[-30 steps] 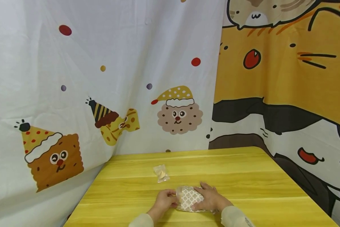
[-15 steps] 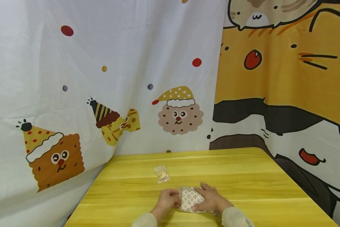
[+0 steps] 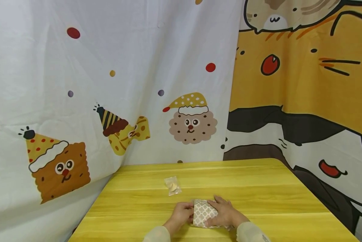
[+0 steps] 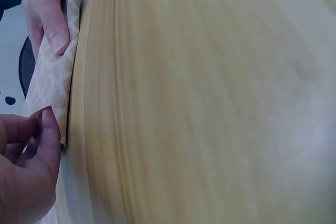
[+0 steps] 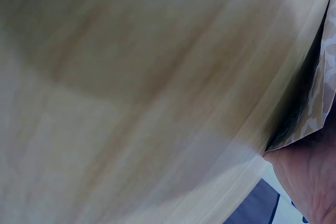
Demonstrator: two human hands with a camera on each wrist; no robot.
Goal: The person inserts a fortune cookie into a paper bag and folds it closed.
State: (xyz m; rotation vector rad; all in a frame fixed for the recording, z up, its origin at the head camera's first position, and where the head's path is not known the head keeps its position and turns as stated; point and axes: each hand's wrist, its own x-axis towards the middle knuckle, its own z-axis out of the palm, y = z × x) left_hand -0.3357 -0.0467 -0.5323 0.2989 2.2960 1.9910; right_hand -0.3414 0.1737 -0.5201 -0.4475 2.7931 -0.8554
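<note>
A flat packet with a beige and white lattice pattern, in clear plastic, lies on the table near its front. My left hand is at the packet's left end; in the left wrist view its thumb and fingers pinch that end. Across the right part, my right hand rests with spread fingers, its thumb toward the near side. The right wrist view catches only an edge of the packet and part of the hand. The underside of the packet is hidden.
Beyond the packet, slightly left, a small clear sachet with something pale inside lies on the yellow wood-grain table. A white curtain with cartoon prints hangs behind, and an orange cartoon cloth at the right.
My left hand has shifted a little right, against the packet's end. The clear plastic flap that showed there is now out of sight. The right hand stays in place.
</note>
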